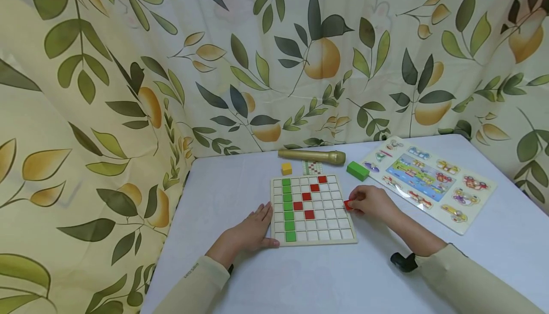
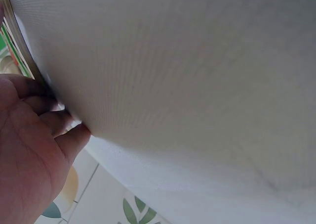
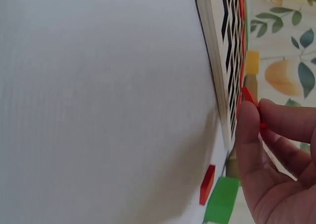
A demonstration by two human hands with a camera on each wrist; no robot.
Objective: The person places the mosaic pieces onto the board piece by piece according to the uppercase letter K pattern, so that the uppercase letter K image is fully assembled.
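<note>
A wooden grid board (image 1: 315, 244) with white squares lies flat on the table. One column near its left side is filled with green tiles (image 1: 288, 206), and several red tiles (image 1: 306, 197) sit to the right of it, most along a diagonal. At the board's right edge, my right hand (image 1: 372, 202) pinches a small red tile (image 3: 250, 96) between thumb and fingers. My left hand (image 1: 253, 230) rests along the left edge with fingers extended, its thumb at the near corner. In the right wrist view, another red tile (image 3: 207, 185) lies on the table, hidden in the head view.
Beyond the board are a yellow block (image 1: 286, 168), a small patterned card (image 1: 312, 167) and a gold microphone-shaped object (image 1: 311, 156). A green block (image 1: 358, 171) stands near a picture puzzle board (image 1: 461, 226) at right. Leaf-patterned curtains (image 1: 266, 109) border the table (image 1: 300, 280).
</note>
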